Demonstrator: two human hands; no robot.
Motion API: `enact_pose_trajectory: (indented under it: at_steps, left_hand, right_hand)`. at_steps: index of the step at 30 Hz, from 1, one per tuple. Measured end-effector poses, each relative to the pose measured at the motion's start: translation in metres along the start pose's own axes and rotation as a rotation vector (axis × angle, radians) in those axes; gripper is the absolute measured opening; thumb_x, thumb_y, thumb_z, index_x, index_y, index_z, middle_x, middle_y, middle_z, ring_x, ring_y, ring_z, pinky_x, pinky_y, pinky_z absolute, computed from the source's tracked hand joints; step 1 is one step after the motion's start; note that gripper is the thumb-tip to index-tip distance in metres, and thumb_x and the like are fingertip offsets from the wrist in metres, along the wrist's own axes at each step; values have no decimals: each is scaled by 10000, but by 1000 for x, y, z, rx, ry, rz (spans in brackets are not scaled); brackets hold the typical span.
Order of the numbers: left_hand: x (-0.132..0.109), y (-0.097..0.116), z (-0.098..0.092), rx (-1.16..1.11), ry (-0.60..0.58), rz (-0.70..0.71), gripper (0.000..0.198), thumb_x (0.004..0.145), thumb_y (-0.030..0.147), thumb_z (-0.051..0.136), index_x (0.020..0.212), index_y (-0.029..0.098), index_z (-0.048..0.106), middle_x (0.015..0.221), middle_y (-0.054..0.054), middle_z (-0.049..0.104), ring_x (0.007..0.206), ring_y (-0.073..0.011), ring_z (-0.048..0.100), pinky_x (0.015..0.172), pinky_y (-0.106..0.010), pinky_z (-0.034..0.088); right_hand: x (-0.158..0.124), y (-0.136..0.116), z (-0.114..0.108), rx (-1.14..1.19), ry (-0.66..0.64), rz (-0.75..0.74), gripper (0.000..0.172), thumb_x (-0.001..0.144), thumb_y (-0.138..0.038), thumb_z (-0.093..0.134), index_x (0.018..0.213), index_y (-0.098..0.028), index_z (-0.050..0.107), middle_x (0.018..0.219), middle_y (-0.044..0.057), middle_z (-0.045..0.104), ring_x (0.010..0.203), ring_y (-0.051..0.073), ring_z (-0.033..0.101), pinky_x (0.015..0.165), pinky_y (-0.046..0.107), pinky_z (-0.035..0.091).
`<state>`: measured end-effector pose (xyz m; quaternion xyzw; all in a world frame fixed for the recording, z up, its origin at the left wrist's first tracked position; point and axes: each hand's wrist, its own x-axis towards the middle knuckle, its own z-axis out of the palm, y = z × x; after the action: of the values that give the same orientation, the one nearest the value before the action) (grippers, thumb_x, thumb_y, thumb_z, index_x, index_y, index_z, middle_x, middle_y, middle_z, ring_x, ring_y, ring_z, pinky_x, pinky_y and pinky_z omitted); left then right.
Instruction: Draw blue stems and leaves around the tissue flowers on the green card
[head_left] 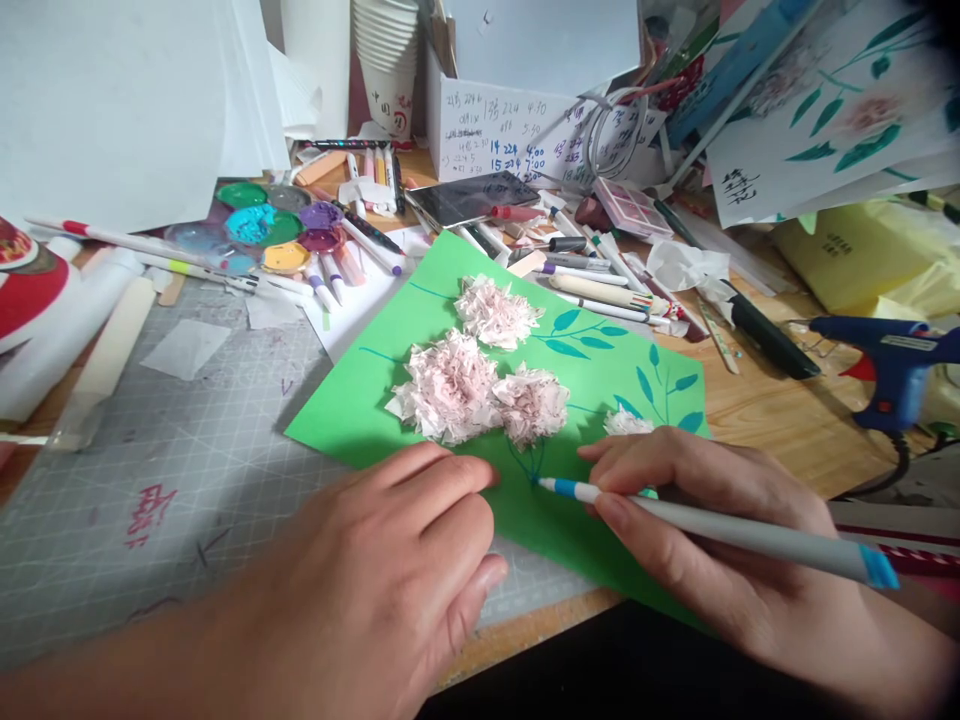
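A green sheet of paper (pixel 360 395) lies at an angle, with several crumpled pale pink paper flowers (pixel 450 385) on it. Blue-green leaves (pixel 585 335) and thin stem lines are drawn around them. My right hand (pixel 720 530) is closed around a white marker with blue bands (pixel 697 520). Its tip touches the sheet just below the flowers, where a small leaf outline shows. My left hand (pixel 420 540), fingers curled together, presses on the sheet's near edge; its thumb sits lower, past that edge, and some fingertips are hidden. Part of another small flower (pixel 628 420) shows behind my right hand.
Under the sheet is a grey cutting mat (pixel 187 440). A paint palette (pixel 225 235), scattered pens (pixel 585 285) and a dark flat device (pixel 476 198) crowd the back. On the right are a blue glue gun (pixel 889 365) and a yellow package (pixel 847 250); paper cups (pixel 386 60) stand behind.
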<state>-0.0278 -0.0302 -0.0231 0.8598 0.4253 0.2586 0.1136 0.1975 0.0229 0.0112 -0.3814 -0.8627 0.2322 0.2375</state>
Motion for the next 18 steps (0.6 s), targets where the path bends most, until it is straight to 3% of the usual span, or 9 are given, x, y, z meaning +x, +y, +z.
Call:
enact_pose_trajectory:
  at_steps: [9,12,18]
  left_hand:
    - [-1,2,-1,-4,0,-26,184,959,163,443,1049,153,603,1045,-58,668,897,-221,613,728,-356,499]
    - [-2,2,0,10,3,-18,192,965,161,430,1037,149,608,1035,-58,673,876,-215,616,712,-346,503]
    - [-2,3,-1,0,3,-13,171,956,157,449,1018,151,608,1018,-52,676,901,-228,616,737,-363,506]
  right_hand:
    - [1,5,1,-102,75,27,97,838,-161,611,767,-223,591,695,9,721,577,149,691,459,216,495]
    - [2,4,0,-75,47,-1,90,841,-164,593,777,-227,598,677,5,714,584,156,697,465,224,503]
    - [0,8,5,-98,109,42,97,846,-163,622,795,-237,586,710,1,729,600,159,702,452,222,498]
